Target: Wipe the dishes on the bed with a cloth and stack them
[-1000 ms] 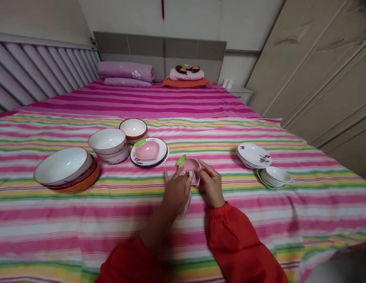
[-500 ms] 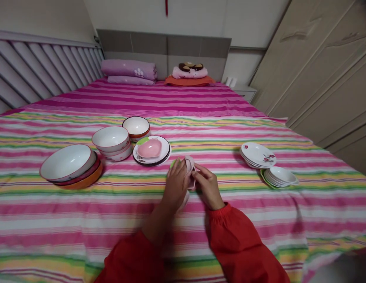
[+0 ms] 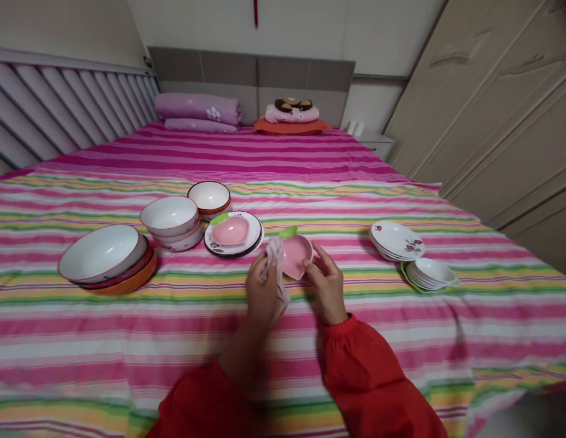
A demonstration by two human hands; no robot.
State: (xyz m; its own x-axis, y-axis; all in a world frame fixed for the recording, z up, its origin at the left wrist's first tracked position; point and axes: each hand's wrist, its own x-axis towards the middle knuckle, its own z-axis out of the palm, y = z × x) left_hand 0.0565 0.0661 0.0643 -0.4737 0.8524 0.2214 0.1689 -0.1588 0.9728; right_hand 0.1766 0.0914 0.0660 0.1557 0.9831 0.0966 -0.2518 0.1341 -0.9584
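My right hand (image 3: 327, 286) grips a small pink peach-shaped dish (image 3: 295, 253) with a green leaf tip, held tilted above the striped bedspread (image 3: 401, 328). At the dish's left rim my left hand (image 3: 263, 293) is closed on a pale pink cloth (image 3: 276, 261), which hangs down past the fingers. A matching pink dish (image 3: 230, 230) lies on a white plate with a dark rim (image 3: 253, 234) just to the left of my hands.
Left of the plate stand stacked white bowls (image 3: 169, 216), a bowl with a red-orange outside (image 3: 209, 196) and a large bowl stack (image 3: 103, 255). To the right are flowered plates (image 3: 396, 238) and small white dishes (image 3: 431, 272). Pillows lie by the headboard; a wardrobe stands right.
The dish has turned from edge-on to face up and moved slightly right. My left hand with the cloth has slid from over the dish to its left rim.
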